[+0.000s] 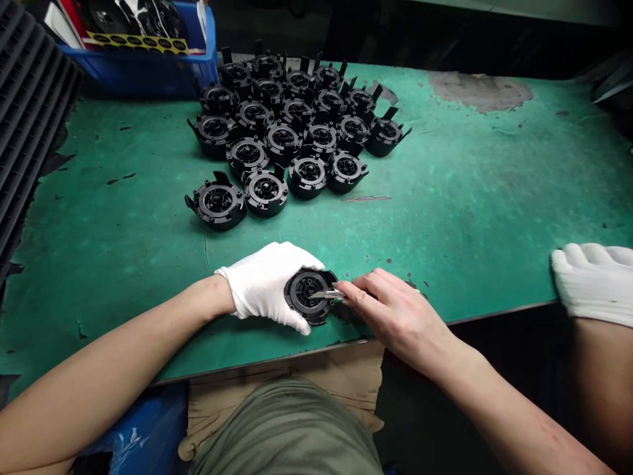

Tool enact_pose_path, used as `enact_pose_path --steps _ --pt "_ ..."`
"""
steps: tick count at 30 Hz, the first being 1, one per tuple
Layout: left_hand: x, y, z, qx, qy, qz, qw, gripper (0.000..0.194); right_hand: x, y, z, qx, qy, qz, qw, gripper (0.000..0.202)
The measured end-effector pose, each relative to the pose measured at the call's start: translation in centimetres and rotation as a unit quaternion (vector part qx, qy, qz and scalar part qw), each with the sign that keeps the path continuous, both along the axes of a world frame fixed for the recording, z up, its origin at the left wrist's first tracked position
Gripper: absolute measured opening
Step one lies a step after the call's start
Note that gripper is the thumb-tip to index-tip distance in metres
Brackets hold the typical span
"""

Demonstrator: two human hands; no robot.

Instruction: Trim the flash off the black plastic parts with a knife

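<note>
My left hand (271,284), in a white glove, is wrapped round a round black plastic housing (302,290) near the table's front edge. Rings and small holes show on its upward face. My bare right hand (390,307) grips a craft knife (326,294) between thumb and fingers. Its pointed metal blade lies over the middle of the housing; whether the tip touches the plastic I cannot tell. Beyond my hands stand several similar black housings (266,191), grouped close together, many with upright tabs on their rims.
The green tabletop (469,198) has worn spots. A blue bin (143,72) with black parts stands at the back left, beside stacked dark ribbed trays (30,99). At the right edge a co-worker's white-gloved hand (598,280) rests on the table.
</note>
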State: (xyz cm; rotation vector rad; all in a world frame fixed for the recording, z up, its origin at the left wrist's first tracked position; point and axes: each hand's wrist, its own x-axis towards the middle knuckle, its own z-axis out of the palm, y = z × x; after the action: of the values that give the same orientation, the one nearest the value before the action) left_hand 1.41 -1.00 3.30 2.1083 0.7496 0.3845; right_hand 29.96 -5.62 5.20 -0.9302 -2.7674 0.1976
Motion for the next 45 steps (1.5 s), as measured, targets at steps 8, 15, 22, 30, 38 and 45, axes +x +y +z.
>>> enact_pose_path --steps 8,15,22,30,38,45 --pt "-0.4 -0.9 -2.2 0.053 -0.055 0.171 0.982 0.087 0.3 -1.4 1.1 -0.061 0.096 -0.075 0.991 0.036" --pt "-0.9 -1.4 -2.6 0.101 0.022 0.197 0.975 0.120 -0.6 -3.6 0.3 -0.124 0.084 -0.105 0.983 0.029" --pt "0.4 -1.3 -0.9 0.112 0.046 0.102 0.987 0.101 0.1 -1.6 0.0 -0.041 0.044 -0.130 0.990 0.026" --pt "1.5 -1.0 -0.8 0.070 0.070 0.091 0.991 0.067 0.1 -2.1 1.0 0.030 -0.014 -0.116 0.993 0.027" --pt "1.6 -1.0 -0.6 0.063 0.065 0.090 0.992 0.063 0.2 -1.8 1.5 0.071 -0.029 -0.104 0.992 0.025" --pt "1.5 -1.1 -0.6 0.064 0.066 0.093 0.991 0.060 0.3 -1.8 1.8 0.085 -0.029 -0.087 0.992 0.026"
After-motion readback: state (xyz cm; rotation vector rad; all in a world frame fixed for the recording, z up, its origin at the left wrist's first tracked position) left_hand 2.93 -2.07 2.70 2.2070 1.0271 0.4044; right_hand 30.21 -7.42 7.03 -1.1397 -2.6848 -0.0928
